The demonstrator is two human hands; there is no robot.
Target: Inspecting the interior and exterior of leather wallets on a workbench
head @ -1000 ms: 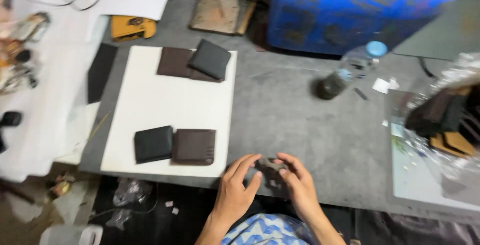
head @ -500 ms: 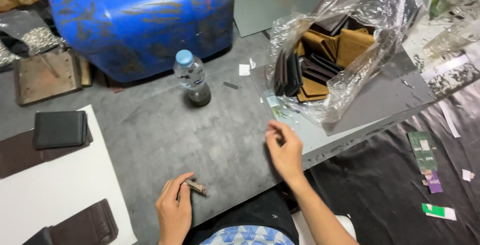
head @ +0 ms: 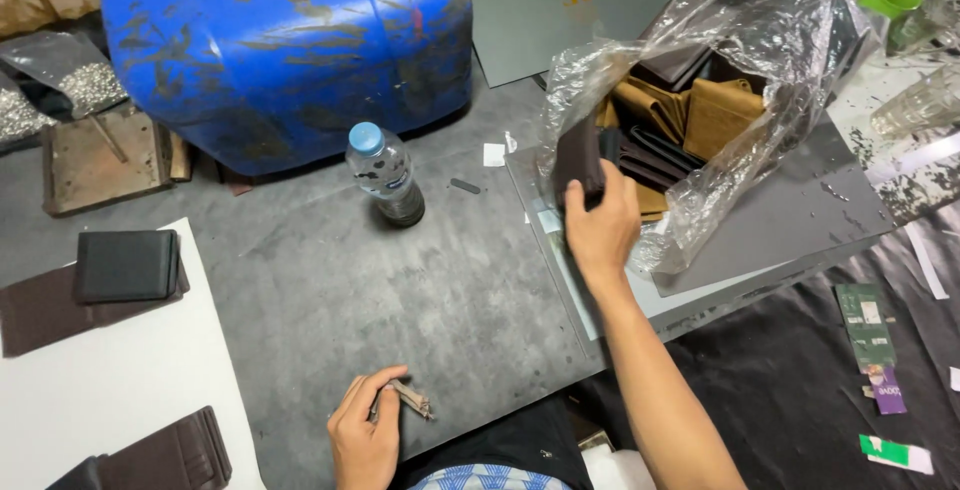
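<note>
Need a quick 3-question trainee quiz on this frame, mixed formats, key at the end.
1. True or false: the right hand grips a dark wallet piece at the mouth of the clear plastic bag.
2. What does the left hand hold? A) the water bottle B) a small metal tool C) a green cup
3. Fill in: the bottle stands upright on the grey mat, in front of the blue ____.

Key: 1 true; 2 B; 3 drum.
</note>
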